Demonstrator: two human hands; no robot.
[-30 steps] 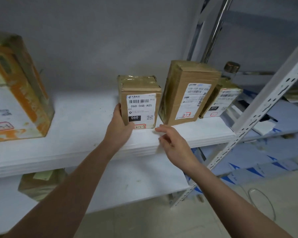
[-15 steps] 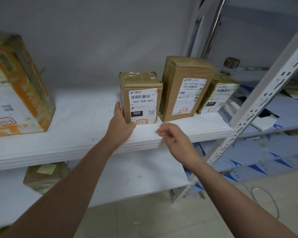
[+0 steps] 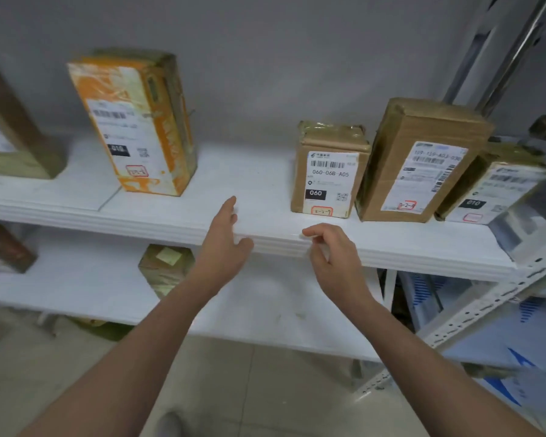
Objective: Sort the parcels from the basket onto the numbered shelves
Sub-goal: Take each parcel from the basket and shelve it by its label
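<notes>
Left grip (image 3: 226, 244) seen open, fingers straight, nothing held. Contact with the 060 parcel (image 3: 330, 171) has been dropped since 0.5 s ago, and the hand has been pulled left along the front edge of the shelf (image 3: 249, 171). Right grip (image 3: 331, 257) is loosely curled and empty at the front edge, just below the parcel; touch on the edge can't be confirmed. Parcel is left upright near the front edge, right half of the shelf, label out, just beside the taller brown parcel (image 3: 420, 162). Placement judged done; next parcel to be fetched from the basket, not in view. Around: 010 parcel (image 3: 492, 190) at the right end, orange parcel (image 3: 133, 121) toward the left, one more parcel (image 3: 166, 266) on the lower shelf (image 3: 265, 304). Slanted rack post (image 3: 486, 307) at the right corner to be avoided on withdrawal
</notes>
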